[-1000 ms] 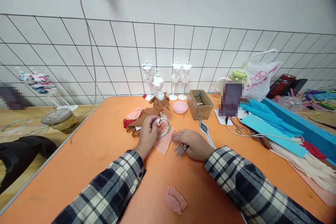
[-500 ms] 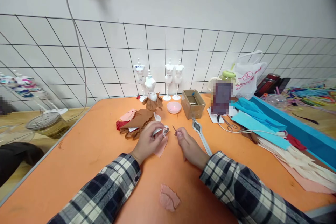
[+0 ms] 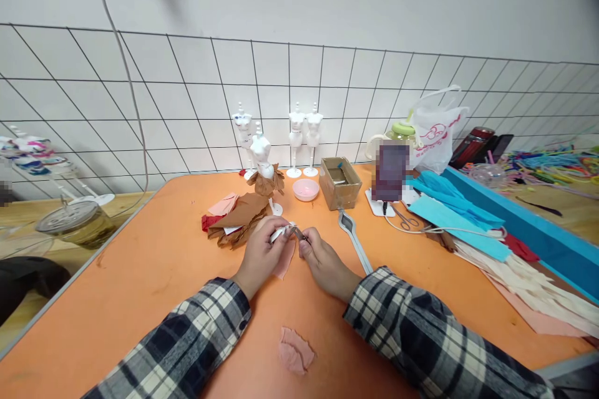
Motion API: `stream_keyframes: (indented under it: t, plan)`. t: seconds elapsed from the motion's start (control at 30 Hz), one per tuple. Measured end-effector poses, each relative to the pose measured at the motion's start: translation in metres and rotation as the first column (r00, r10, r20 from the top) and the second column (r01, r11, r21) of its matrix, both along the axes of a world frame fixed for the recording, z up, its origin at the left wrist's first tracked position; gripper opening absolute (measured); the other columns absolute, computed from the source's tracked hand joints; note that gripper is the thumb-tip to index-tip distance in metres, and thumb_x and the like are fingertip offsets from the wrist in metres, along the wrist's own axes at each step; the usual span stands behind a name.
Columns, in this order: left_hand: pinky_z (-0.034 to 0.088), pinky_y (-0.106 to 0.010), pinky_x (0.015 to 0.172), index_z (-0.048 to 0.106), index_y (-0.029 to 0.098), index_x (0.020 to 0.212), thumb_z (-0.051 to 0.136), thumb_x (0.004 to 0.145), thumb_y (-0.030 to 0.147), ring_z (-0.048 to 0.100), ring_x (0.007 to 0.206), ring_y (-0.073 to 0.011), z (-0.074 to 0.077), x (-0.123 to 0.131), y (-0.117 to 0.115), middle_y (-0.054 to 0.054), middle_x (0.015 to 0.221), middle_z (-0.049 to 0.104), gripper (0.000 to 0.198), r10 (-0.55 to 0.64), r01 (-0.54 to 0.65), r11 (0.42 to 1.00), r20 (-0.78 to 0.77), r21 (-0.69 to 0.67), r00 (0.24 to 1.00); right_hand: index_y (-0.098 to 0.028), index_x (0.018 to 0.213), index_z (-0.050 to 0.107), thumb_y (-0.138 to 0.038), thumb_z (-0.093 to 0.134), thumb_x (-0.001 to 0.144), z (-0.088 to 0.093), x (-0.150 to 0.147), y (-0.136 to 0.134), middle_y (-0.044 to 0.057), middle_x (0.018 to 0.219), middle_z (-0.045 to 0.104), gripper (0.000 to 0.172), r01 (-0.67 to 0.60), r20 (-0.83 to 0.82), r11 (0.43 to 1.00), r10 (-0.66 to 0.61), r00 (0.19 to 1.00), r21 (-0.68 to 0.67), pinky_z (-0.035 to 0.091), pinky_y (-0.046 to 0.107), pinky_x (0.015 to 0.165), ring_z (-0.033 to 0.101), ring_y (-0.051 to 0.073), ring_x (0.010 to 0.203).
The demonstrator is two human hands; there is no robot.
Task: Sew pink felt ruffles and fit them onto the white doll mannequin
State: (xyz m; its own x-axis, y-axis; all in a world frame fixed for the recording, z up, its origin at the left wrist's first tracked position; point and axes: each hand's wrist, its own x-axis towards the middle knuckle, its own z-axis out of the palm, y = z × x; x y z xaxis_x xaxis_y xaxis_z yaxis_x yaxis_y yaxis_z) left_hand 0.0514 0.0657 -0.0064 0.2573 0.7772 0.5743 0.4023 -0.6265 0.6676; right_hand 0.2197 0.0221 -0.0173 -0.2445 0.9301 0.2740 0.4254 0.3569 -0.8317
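My left hand [image 3: 264, 248], fingers closed, pinches a small white piece [image 3: 279, 234] whose kind I cannot make out. Below those fingers a pink scrap of cloth [image 3: 283, 263] shows, partly hidden by the hand. My right hand [image 3: 322, 259] is closed on a narrow brown strip [image 3: 299, 234], which reaches across to the white piece. The fingertips of both hands nearly meet over the table. Nearer to me lies a gathered pink cloth piece [image 3: 296, 351].
A stack of brown, red and pink cloth [image 3: 243, 217] lies left of my hands. Behind stand white dress-form figures [image 3: 296, 131], one with a brown skirt [image 3: 266, 182], a pink bowl [image 3: 306, 190] and a cardboard box [image 3: 340, 190]. Scissors [image 3: 406, 219] and blue cloth [image 3: 461, 224] lie right.
My right hand has moved left toward my left hand, and the brown strip now meets the white piece. The whole view has shifted slightly.
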Motion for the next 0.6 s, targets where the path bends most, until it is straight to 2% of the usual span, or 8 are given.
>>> stream_keyframes:
  t: [0.07,0.23,0.43,0.6]
  plan:
    - [0.046,-0.032,0.085,0.062,0.019,0.094,0.052,0.092,0.028,0.058,0.094,-0.0181,-0.0014,0.0013,-0.0008,-0.005,0.098,0.063,0.013,-0.003,0.003,1.0,0.003,0.008,1.0,-0.021,0.096,0.04,-0.031,0.03,0.1,0.0002,-0.0006,0.0,0.003,0.089,0.057,0.015,-0.015,-0.006,1.0,0.015,1.0,0.018,0.041,0.028,0.068,0.054,0.016,0.078]
    - [0.045,-0.033,0.088,0.061,0.019,0.097,0.05,0.093,0.024,0.057,0.096,-0.0176,-0.0048,0.001,-0.0013,-0.006,0.099,0.062,0.013,-0.094,0.095,0.995,-0.025,0.038,0.995,-0.021,0.097,0.04,-0.032,0.028,0.101,0.0005,-0.0007,0.0005,0.002,0.086,0.056,0.016,-0.023,-0.035,0.999,0.024,0.999,0.027,0.04,0.028,0.068,0.053,0.015,0.075]
    - [0.045,-0.033,0.088,0.061,0.019,0.097,0.049,0.093,0.022,0.056,0.097,-0.018,-0.0048,0.0007,-0.0014,-0.006,0.099,0.062,0.013,-0.097,0.099,0.994,-0.044,0.035,0.994,-0.021,0.094,0.041,-0.034,0.029,0.101,-0.0019,-0.0016,0.0006,0.0,0.08,0.054,0.018,0.003,-0.03,1.0,-0.003,1.0,0.021,0.035,0.026,0.059,0.051,0.015,0.067]
    - [0.046,-0.033,0.087,0.063,0.018,0.096,0.05,0.092,0.022,0.058,0.095,-0.0184,-0.0029,0.0011,-0.0028,-0.007,0.097,0.064,0.014,-0.113,0.115,0.993,-0.054,0.028,0.992,-0.021,0.094,0.041,-0.032,0.028,0.1,-0.0013,-0.002,0.0014,0.001,0.081,0.056,0.019,0.01,0.0,0.999,-0.01,1.0,0.05,0.035,0.026,0.06,0.053,0.015,0.068]
